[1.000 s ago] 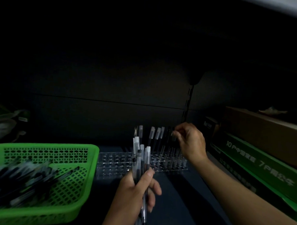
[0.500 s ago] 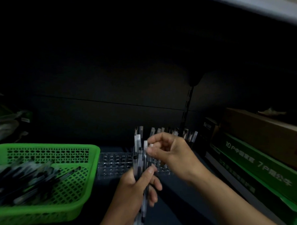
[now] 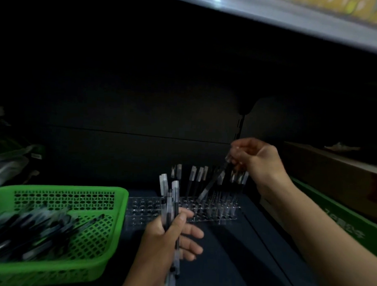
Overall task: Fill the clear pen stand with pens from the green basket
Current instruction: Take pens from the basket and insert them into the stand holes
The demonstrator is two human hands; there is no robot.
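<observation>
Dark metal shelving (image 3: 139,158) took up most of the view, dim enough that its back panel gave almost no detail. At the right edge lay a long brown carton (image 3: 333,170) on top of a green box (image 3: 342,218).

On the shelf floor at the left sat the green basket (image 3: 73,188), with a loose heap of pens (image 3: 39,233) across its bottom, blurred but plainly many. Just beside its right wall stood the clear pen stand (image 3: 141,207), a low block of small holes. Upright pens (image 3: 192,175) occupied the rear holes of its right half. The left part and the front rows looked unfilled. By that reckoning the job was under way but well short of done, with far more pens waiting than placed.

In front of the stand, the left hand (image 3: 168,243) gripped a small bundle of pens (image 3: 173,198) upright between thumb and palm, with its other fingers partly stretched out. Above the stand's right end, the right hand (image 3: 260,163) had its fingertips closed narrowly on the cap end of a single pen (image 3: 209,187). That pen slanted down and to the left, with its tip close over the holes. Whether the tip had entered one was too blurred to tell.
</observation>
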